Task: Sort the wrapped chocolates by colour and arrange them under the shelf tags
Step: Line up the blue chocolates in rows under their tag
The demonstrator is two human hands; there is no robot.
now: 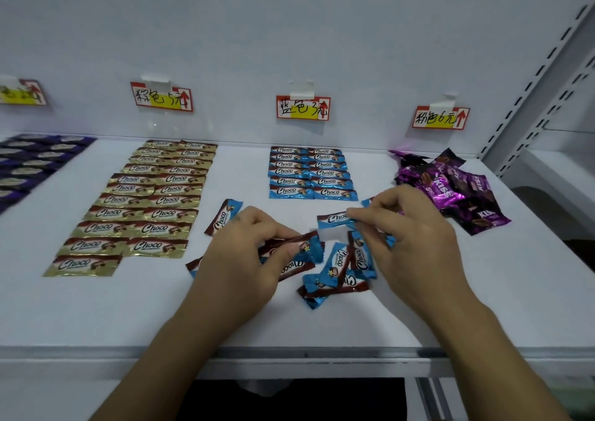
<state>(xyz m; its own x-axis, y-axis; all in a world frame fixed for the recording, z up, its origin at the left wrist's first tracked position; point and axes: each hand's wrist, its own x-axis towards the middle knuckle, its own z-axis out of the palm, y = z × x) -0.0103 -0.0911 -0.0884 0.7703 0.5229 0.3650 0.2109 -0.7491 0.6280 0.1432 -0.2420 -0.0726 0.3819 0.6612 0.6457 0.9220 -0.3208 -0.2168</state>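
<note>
Well, the left hand (244,259) pinches a blue chocolate (308,245), the right hand (409,243) a second blue chocolate (335,219) (shiny, brown-ended wrappers).

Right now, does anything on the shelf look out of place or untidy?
Yes. The purple chocolates lie in a loose heap, not in rows like the gold rows and blue rows. More blue chocolates lie scattered in front, around the left hand and right hand, each holding one; a tilted chocolate lies alone.

The left hand (244,253) and the right hand (415,237) are bare. Both arms are bare too, down to the bottom edge. The left hand has a small dark mark on its back.
</note>
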